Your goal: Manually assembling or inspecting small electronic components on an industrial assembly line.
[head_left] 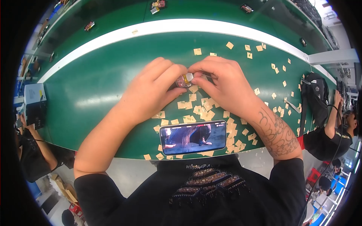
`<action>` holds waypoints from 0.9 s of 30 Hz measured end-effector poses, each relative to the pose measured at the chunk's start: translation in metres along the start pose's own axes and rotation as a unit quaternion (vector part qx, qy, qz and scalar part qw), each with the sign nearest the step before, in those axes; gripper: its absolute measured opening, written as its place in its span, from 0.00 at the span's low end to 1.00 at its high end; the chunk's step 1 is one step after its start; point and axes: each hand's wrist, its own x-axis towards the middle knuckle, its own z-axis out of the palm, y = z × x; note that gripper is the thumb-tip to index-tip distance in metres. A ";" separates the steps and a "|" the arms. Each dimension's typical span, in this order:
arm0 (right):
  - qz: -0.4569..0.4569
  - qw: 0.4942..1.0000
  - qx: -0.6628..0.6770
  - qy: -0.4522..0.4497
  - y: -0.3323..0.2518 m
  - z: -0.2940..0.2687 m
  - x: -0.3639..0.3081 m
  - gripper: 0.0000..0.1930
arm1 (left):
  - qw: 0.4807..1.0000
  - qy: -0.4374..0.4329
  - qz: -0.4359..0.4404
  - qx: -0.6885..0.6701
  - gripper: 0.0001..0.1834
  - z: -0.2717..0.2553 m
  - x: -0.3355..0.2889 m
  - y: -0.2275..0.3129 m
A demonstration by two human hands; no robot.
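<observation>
My left hand (156,84) is closed on a small circuit board (181,81), pinching it by its left side between thumb and fingers. Reddish parts, a strip of yellow tape and a silvery block show on the board. From the other side, my right hand (222,77) meets the board's right edge, thumb and forefinger closed together. A thin dark tool, seemingly tweezers (208,73), shows between those fingers; most of it is hidden by the hand. Small cream paper squares (205,107) lie loose on the green table just below both hands.
A phone (193,138) playing a video lies near the table's front edge among more squares. A black bag (316,90) sits at the right; a slim pale tool (293,106) lies beside it. A box (35,103) stands at the left. Beyond the white rail (166,25) are several small boards.
</observation>
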 end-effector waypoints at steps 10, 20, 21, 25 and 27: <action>0.020 0.999 -0.033 0.023 -0.005 0.012 0.006 0.07 | 1.000 -0.002 0.002 0.005 0.24 0.002 0.001 0.000; 0.147 0.961 0.228 -0.046 0.002 -0.007 0.008 0.08 | 0.994 0.045 -0.048 -0.092 0.22 -0.001 0.008 0.015; 0.133 0.953 0.271 -0.023 0.005 -0.004 0.008 0.08 | 0.994 0.043 -0.042 -0.089 0.22 0.001 0.010 0.016; 0.056 0.966 0.238 0.078 0.005 0.003 0.004 0.07 | 0.925 0.031 -0.184 -0.332 0.16 0.008 0.020 0.017; 0.044 0.969 0.225 0.094 0.007 0.001 0.004 0.09 | 0.922 0.025 -0.191 -0.335 0.14 0.009 0.029 0.015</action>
